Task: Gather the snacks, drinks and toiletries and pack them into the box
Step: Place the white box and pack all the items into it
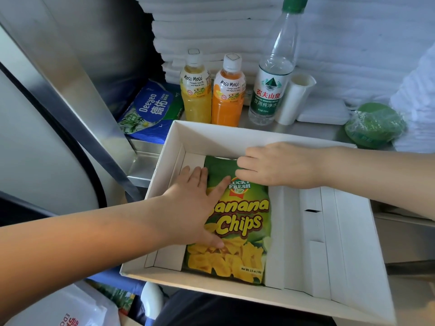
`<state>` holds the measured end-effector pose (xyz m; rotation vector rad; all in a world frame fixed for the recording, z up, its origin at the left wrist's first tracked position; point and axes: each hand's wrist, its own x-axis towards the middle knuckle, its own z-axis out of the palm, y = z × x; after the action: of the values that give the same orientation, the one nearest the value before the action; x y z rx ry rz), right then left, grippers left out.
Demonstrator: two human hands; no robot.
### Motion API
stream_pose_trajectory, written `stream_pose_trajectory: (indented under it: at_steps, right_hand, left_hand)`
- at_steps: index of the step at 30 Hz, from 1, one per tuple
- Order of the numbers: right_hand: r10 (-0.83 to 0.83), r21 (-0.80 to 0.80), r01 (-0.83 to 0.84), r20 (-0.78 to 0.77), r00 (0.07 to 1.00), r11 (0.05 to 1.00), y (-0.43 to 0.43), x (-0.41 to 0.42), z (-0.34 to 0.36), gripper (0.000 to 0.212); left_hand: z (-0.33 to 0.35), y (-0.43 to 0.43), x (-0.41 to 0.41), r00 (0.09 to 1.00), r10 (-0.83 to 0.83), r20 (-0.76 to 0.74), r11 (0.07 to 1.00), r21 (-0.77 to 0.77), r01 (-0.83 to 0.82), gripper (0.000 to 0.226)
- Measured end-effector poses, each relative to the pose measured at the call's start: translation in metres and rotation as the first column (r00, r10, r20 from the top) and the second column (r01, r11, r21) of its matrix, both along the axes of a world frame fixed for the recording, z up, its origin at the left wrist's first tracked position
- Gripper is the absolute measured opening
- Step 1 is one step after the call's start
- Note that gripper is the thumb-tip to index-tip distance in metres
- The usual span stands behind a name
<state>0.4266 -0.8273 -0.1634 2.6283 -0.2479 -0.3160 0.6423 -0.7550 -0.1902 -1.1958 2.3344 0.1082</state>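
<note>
A white cardboard box point(353, 243) stands open in front of me. A green and yellow bag of banana chips point(240, 231) lies flat on its floor, left of middle. My left hand point(197, 203) presses flat on the bag's left edge with straight fingers. My right hand point(277, 164) rests on the bag's top end, fingers bent over it. Behind the box stand a yellow juice bottle point(196, 95), an orange juice bottle point(227, 97) and a tall water bottle point(273, 85). A blue pack of wipes point(150, 111) leans at the back left.
A roll of clear bags point(294, 100) and a white flat case point(322, 111) sit right of the water bottle. A green wrapped round object point(374, 125) lies at the far right. Stacked white foam sheets point(211, 31) rise behind. A metal panel point(70, 78) stands at the left.
</note>
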Motion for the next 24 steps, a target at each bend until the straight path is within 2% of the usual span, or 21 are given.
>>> stream_pose_trajectory:
  at_steps: [6,10,14,16,20,24]
  right_hand:
    - [-0.012,0.075,0.005,0.100,0.995,0.997,0.000,0.004,-0.007,0.035]
    - [-0.135,0.178,0.141,-0.045,0.990,0.974,0.000,0.004,-0.009,0.042]
    - [-0.080,0.344,0.107,-0.091,0.993,0.933,0.006,-0.009,-0.007,0.034]
    - [-0.079,0.388,0.126,-0.134,0.988,0.913,0.013,-0.012,-0.006,0.037]
    - [0.046,0.283,0.010,-0.190,0.981,0.959,0.019,-0.005,-0.011,0.031]
    - [0.159,0.263,-0.107,-0.184,0.970,0.959,0.016,-0.003,-0.005,0.031]
  left_hand:
    - [-0.001,0.008,-0.002,0.997,-0.013,-0.080,0.999,0.037,0.016,0.117]
    - [-0.002,0.008,-0.002,0.994,-0.059,-0.091,0.998,0.019,0.061,0.116]
    - [-0.003,0.009,-0.001,0.992,-0.048,-0.113,0.997,0.051,0.054,0.117]
    - [-0.004,0.009,0.000,0.991,-0.044,-0.126,0.997,0.057,0.051,0.117]
    - [-0.006,0.008,0.000,0.990,-0.049,-0.129,0.996,0.067,0.058,0.117]
    - [-0.006,0.009,0.001,0.989,-0.049,-0.137,0.996,0.070,0.059,0.117]
